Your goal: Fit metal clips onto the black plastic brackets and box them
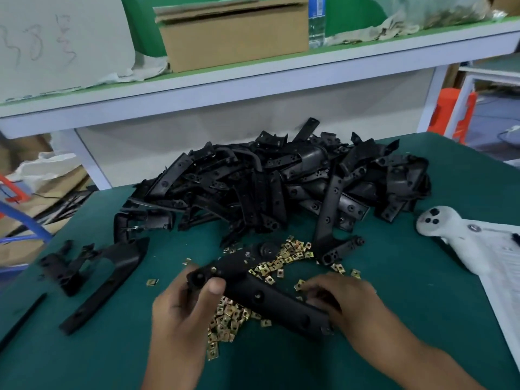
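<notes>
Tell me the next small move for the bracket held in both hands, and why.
Probably press the clip fully onto the bracket. The left hand steadies one end, the right hand grips the other, and a clip sits at that end's edge; whether it is seated is unclear.

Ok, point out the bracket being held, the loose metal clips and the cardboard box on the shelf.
held bracket (259,295), head view, middle of its black body.
metal clips (225,319), head view, heap below the bracket.
cardboard box (236,43), head view, front wall.

Right hand (342,298) fingertips blurred over the bracket (270,301) end, paper sheet (503,277) cut off at right.
</notes>
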A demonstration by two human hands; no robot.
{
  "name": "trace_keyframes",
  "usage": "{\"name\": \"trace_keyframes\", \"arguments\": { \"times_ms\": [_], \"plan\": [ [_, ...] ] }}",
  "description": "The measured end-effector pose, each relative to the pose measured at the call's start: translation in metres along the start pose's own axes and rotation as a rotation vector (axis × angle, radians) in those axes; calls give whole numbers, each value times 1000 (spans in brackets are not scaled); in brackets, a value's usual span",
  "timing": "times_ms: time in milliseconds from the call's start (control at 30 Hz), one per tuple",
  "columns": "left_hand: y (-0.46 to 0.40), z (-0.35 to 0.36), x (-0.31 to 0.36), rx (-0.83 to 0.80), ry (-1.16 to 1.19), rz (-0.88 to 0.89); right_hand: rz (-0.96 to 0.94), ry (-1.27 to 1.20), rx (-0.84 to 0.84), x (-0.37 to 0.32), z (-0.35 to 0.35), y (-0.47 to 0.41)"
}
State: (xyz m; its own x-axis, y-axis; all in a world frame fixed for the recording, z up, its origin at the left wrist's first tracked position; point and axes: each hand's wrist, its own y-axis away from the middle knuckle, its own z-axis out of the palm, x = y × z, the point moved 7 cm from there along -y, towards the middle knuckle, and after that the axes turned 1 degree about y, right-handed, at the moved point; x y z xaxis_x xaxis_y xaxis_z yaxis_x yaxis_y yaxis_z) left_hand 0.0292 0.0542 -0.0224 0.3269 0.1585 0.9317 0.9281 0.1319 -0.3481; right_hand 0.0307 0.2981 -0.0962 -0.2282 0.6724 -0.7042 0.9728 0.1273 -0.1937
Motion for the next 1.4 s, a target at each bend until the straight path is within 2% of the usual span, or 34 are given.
{"name": "trace_keyframes", "arguments": {
  "times_ms": [100, 133, 267, 367, 600, 867, 1033, 1200, 1400],
  "plan": [
    [13, 23, -20, -167, -30, -20, 103, -149, 97, 4, -12, -4],
    [18, 31, -27, -235, -36, -30, 179, -290, 123, 10, -13, -4],
    [34, 51, -49, -408, -58, -52, 501, -1130, 117, 27, -1, -3],
    [41, 62, -52, -506, -78, -38, 597, -1388, 106, 26, 5, -3],
    [47, 61, -66, -591, 71, -281, 542, -1345, 16, 19, 5, -2],
    [42, 59, -68, -489, 357, -397, 449, -1193, -110, 5, 5, -1],
    [43, 57, -68, -463, 381, -407, 409, -1140, -192, 1, 9, 0],
    [42, 57, -68, -476, 344, -394, 409, -1193, -245, -4, 12, 3],
    [42, 58, -64, -518, 219, -279, 365, -1018, -168, -7, 11, 3]
  ]
}}
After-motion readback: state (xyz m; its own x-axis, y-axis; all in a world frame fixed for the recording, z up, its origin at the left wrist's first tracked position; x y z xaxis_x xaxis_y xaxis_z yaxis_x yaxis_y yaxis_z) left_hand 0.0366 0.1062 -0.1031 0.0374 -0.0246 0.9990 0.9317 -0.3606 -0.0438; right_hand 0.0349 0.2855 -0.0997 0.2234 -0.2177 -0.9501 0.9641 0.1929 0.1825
